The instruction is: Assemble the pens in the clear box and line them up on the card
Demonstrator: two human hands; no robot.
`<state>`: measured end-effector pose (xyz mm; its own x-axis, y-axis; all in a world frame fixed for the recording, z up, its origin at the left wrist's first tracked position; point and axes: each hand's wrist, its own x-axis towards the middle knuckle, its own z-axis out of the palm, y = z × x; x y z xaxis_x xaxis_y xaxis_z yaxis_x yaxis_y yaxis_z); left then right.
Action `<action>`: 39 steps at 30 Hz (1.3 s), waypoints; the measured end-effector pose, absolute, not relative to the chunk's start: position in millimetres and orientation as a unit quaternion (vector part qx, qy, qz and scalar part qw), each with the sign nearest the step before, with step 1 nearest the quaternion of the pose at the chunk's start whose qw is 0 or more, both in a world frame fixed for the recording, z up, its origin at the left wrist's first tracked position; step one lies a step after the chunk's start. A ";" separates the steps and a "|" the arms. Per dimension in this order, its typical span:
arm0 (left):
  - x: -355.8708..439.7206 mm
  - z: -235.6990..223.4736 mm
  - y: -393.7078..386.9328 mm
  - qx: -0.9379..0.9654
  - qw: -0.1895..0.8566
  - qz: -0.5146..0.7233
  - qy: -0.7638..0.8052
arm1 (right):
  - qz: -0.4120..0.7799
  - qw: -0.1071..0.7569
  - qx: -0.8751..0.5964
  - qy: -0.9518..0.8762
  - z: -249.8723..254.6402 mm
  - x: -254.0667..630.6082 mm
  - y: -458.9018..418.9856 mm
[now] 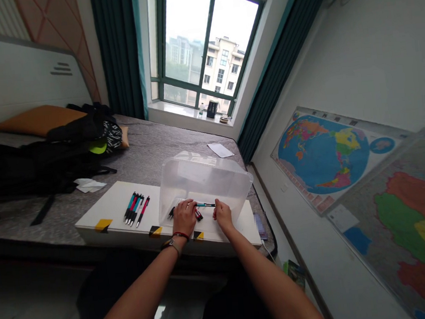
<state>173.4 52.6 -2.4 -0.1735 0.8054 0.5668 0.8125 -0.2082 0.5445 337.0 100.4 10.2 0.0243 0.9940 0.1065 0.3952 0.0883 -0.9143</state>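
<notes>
A clear plastic box (203, 180) lies tipped on a white board (115, 204) on the bed. In front of its opening my left hand (183, 217) and my right hand (222, 213) hold a teal pen (205, 205) between them, one hand at each end. A few more dark and red pens (198, 214) lie under my left hand's fingers. Several teal and red pens (136, 208) lie in a row on the board to the left.
Black and yellow tape marks (103, 224) sit on the board's front edge. A black backpack and clothes (47, 155) cover the bed's left side, with an orange pillow (38, 119) behind. A paper (220, 150) lies near the window. World maps (324, 153) hang on the right wall.
</notes>
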 end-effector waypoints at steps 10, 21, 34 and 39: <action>173.9 -0.5 50.8 -0.658 0.018 -0.428 -0.619 | 0.441 0.451 -0.551 -0.546 -4.9 334.4 95.0; 178.7 3.7 46.1 -0.685 0.063 -0.378 -0.620 | 0.434 0.448 -0.552 -0.553 -13.4 336.9 97.7; 180.2 4.9 46.9 -0.690 0.069 -0.366 -0.621 | 0.436 0.448 -0.546 -0.557 -16.3 338.6 98.0; 180.3 6.2 45.3 -0.693 0.065 -0.363 -0.620 | 0.420 0.439 -0.556 -0.568 -12.9 338.7 96.7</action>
<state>180.3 45.3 6.2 -0.0321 0.8110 0.5842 0.9058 -0.2235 0.3601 338.7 96.7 -12.9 0.0021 0.9995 0.0313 0.2626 0.0297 -0.9644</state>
